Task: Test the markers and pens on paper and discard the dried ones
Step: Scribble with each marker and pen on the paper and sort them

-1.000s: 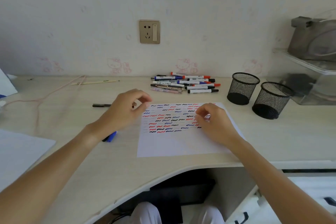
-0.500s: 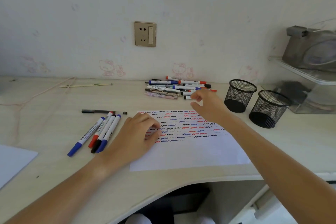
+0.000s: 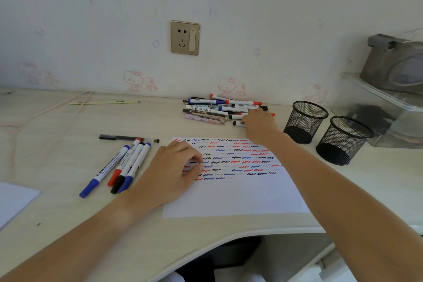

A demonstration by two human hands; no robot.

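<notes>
While my left hand (image 3: 176, 167) rested with loosely curled fingers on the paper's (image 3: 238, 192) left edge, holding nothing, my right hand (image 3: 258, 125) lay over the pile of markers and pens (image 3: 212, 110) by the wall; I could not tell whether its fingers gripped one.

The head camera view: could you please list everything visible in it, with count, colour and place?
Paper sheet: one, white with red, blue and black squiggles, desk centre.
Marker pile: many, mostly white with red, blue or black caps, by the wall.
Set-aside markers: four, left of the sheet.
Black pen: one, behind those four.
Mesh cups: two, black, right of the sheet.
Wall socket: one, gold.
Desk: one, pale wood.
Left hand: fingers curled, on the sheet's left edge.
Right hand: on the pile's right end; grip unclear.
</notes>
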